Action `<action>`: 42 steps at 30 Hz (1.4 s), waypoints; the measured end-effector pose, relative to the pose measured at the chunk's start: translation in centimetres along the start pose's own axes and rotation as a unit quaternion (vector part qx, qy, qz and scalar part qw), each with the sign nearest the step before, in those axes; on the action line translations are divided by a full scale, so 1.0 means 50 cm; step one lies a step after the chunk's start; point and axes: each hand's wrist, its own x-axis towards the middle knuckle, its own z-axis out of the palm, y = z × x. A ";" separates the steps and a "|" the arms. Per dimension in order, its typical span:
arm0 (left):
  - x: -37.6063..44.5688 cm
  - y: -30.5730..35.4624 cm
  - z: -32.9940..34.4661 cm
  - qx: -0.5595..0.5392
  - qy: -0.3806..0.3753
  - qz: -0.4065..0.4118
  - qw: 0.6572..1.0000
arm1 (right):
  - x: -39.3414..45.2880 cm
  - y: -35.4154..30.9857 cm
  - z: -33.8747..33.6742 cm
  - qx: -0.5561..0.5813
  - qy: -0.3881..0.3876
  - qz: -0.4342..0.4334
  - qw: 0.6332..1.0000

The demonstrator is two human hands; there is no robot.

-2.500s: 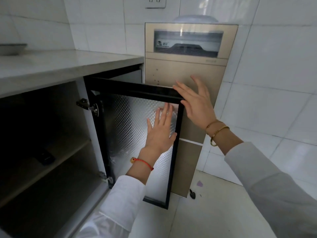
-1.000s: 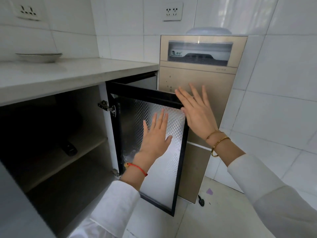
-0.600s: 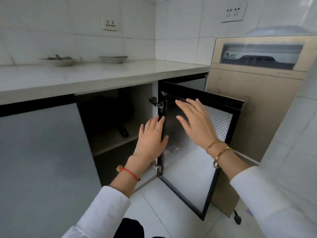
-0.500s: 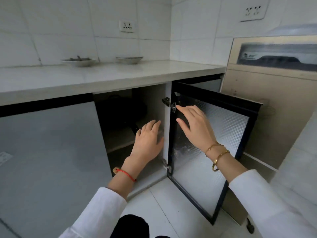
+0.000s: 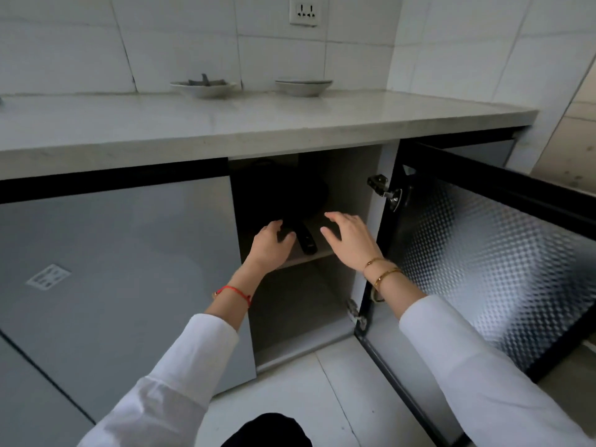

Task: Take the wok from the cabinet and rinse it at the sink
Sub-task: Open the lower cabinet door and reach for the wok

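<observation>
The long pale stone countertop is running across the whole view, its front edge overhanging the open dark-framed cabinet beneath. To the right, the black-framed cabinet door with dimpled frosted glass is standing swung wide, leaving the opening free between it and the closed smooth grey cabinet door on the left. Inside, the black round wok is sitting on the pale upper shelf, deep in shadow, its dark straight handle pointing out toward the shelf's front edge; the space under the shelf is looking dim. The left hand is reaching in at shelf level with fingers loosely spread, right beside the handle, though whether it is touching cannot be told. The right hand is hovering just right of the handle, fingers spread and gripping nothing. White sleeves are covering both arms. Up on the counter against the white tiled wall, two shallow white ceramic bowls are sitting apart: the left bowl holding dark scraps, the right bowl looking bare
</observation>
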 end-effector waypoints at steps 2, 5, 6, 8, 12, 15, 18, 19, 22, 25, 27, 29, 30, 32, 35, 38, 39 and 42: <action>0.041 -0.016 0.012 -0.063 -0.006 -0.042 0.997 | 0.042 0.007 0.031 0.024 -0.025 0.034 0.999; 0.103 -0.045 0.038 -0.152 -0.006 -0.103 0.983 | 0.102 0.021 0.080 0.073 -0.052 0.082 0.993; 0.126 -0.054 0.049 -0.184 -0.002 -0.128 0.975 | 0.121 0.027 0.098 0.084 -0.063 0.095 0.990; 0.171 -0.074 0.071 -0.242 0.000 -0.175 0.954 | 0.157 0.039 0.130 0.097 -0.088 0.120 0.984; 0.254 -0.121 0.119 -0.321 -0.002 -0.237 0.917 | 0.216 0.053 0.185 0.110 -0.125 0.148 0.975; 0.297 -0.123 0.140 -0.370 -0.029 -0.243 0.896 | 0.252 0.057 0.222 0.120 -0.158 0.162 0.967; 0.338 -0.132 0.157 -0.422 -0.043 -0.254 0.869 | 0.285 0.063 0.257 0.146 -0.178 0.171 0.958; 0.347 -0.136 0.160 -0.440 -0.045 -0.260 0.858 | 0.293 0.063 0.266 0.164 -0.185 0.180 0.952; 0.364 -0.146 0.167 -0.486 -0.065 -0.267 0.830 | 0.315 0.062 0.291 0.271 -0.210 0.247 0.906; 0.374 -0.148 0.164 -0.512 -0.099 -0.263 0.812 | 0.332 0.055 0.297 0.333 -0.229 0.314 0.859; 0.382 -0.153 0.161 -0.497 -0.090 -0.275 0.818 | 0.338 0.047 0.296 0.372 -0.238 0.340 0.830; 0.389 -0.159 0.160 -0.482 -0.078 -0.282 0.826 | 0.344 0.038 0.300 0.384 -0.238 0.347 0.822; 0.389 -0.161 0.159 -0.476 -0.070 -0.282 0.830 | 0.345 0.034 0.301 0.379 -0.235 0.347 0.825; 0.386 -0.160 0.156 -0.475 -0.059 -0.284 0.831 | 0.343 0.027 0.304 0.380 -0.216 0.343 0.832; 0.376 -0.151 0.152 -0.478 -0.069 -0.274 0.832 | 0.335 0.019 0.304 0.379 -0.186 0.334 0.843; 0.368 -0.144 0.152 -0.472 -0.063 -0.288 0.831 | 0.325 0.012 0.302 0.336 -0.177 0.321 0.867; 0.363 -0.144 0.152 -0.470 -0.055 -0.296 0.830 | 0.321 0.010 0.301 0.323 -0.176 0.318 0.874; 0.342 -0.137 0.154 -0.466 -0.047 -0.304 0.830 | 0.301 0.004 0.296 0.317 -0.167 0.316 0.879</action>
